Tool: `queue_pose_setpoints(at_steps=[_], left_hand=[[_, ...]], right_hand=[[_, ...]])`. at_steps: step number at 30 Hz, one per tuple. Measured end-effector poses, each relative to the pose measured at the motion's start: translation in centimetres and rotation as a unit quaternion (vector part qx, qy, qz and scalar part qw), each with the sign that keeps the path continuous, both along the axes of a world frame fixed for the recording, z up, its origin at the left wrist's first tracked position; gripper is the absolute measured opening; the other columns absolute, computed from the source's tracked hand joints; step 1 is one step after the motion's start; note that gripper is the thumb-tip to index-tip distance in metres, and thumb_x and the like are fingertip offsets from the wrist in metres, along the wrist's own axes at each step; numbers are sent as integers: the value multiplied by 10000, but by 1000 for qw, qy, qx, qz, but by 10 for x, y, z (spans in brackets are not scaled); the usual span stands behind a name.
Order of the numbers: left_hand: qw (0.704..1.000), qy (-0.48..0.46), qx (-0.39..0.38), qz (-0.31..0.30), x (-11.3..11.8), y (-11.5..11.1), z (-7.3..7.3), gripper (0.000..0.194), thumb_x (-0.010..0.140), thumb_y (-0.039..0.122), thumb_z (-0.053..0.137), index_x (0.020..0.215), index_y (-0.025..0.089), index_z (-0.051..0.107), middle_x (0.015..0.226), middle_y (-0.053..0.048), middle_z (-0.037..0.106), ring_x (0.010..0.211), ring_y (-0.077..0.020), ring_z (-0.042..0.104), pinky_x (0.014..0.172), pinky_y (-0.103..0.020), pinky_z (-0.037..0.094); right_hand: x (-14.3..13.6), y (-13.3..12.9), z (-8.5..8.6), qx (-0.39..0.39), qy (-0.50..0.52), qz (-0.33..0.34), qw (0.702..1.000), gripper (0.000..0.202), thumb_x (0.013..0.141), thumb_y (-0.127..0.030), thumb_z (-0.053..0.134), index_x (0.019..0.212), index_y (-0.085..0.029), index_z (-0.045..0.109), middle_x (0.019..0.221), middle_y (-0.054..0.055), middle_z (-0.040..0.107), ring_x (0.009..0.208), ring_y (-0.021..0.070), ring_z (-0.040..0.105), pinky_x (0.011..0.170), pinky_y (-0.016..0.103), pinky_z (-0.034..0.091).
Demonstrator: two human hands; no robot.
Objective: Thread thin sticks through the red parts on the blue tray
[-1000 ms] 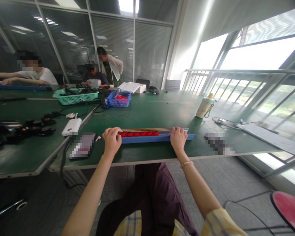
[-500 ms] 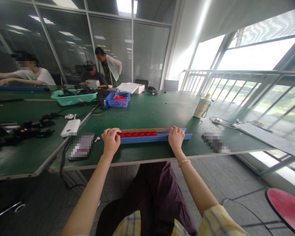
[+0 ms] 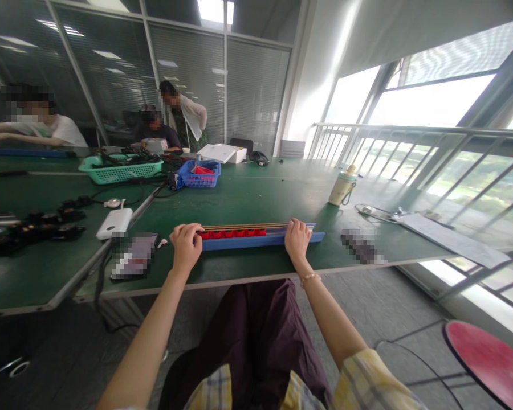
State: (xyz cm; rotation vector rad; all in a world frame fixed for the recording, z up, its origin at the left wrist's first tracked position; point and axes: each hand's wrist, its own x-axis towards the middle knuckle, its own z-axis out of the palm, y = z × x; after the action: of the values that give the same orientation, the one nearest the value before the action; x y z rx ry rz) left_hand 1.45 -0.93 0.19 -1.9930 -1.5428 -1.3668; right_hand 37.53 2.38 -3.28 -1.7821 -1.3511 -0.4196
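A long, narrow blue box [image 3: 243, 243] lies lengthwise on the green table in front of me. A row of several red pieces [image 3: 233, 233] fills its left and middle part, and thin tan strips [image 3: 248, 226] run along the far side. Toward the right end the inside looks pale or see-through. My left hand [image 3: 186, 245] is closed around the box's left end, its fingertips at the first red piece. Near the right end, my right hand [image 3: 297, 238] grips the box from above with bent fingers. Its fingertips are partly hidden behind the hand.
Left of the box lie a phone [image 3: 134, 256], an earbud [image 3: 162, 243] and a white power bank [image 3: 114, 223]. Rightward are another phone [image 3: 361, 246] and a bottle [image 3: 342, 187]. Green [image 3: 119, 172] and blue [image 3: 199, 177] baskets stand farther back, near other people.
The whole view has shifted slightly, so things sit a little farther left. Both hands keep the same places on the blue box, with no clear movement of it.
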Motion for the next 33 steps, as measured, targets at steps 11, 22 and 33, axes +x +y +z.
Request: queue_pose_setpoints(at_steps=[11, 22, 33], left_hand=[[1000, -7, -1, -1, 6, -2, 3, 237, 840, 124, 479, 914, 231, 678, 1079, -37, 729, 1093, -277, 522, 953, -425, 347], [1000, -8, 13, 0, 6, 4, 0, 230, 855, 128, 475, 903, 236, 673, 1060, -34, 730, 1077, -274, 521, 953, -437, 340], [1000, -4, 11, -4, 7, 3, -1, 236, 861, 122, 474, 934, 237, 667, 1090, -39, 719, 1102, -276, 515, 971, -446, 334]], right_hand=[[-1, 1, 3, 22, 19, -5, 1000, 443, 1050, -369, 280, 1165, -137, 640, 1117, 167, 653, 1018, 277, 546, 893, 387, 331], [1, 1, 6, 8, 13, -5, 1000, 433, 1055, -352, 265, 1124, -148, 641, 1098, 160, 650, 1007, 268, 539, 896, 377, 327], [3, -2, 5, -5, 12, 3, 1000, 412, 1056, -341, 276, 1105, -161, 643, 1097, 143, 652, 1008, 259, 535, 896, 367, 330]])
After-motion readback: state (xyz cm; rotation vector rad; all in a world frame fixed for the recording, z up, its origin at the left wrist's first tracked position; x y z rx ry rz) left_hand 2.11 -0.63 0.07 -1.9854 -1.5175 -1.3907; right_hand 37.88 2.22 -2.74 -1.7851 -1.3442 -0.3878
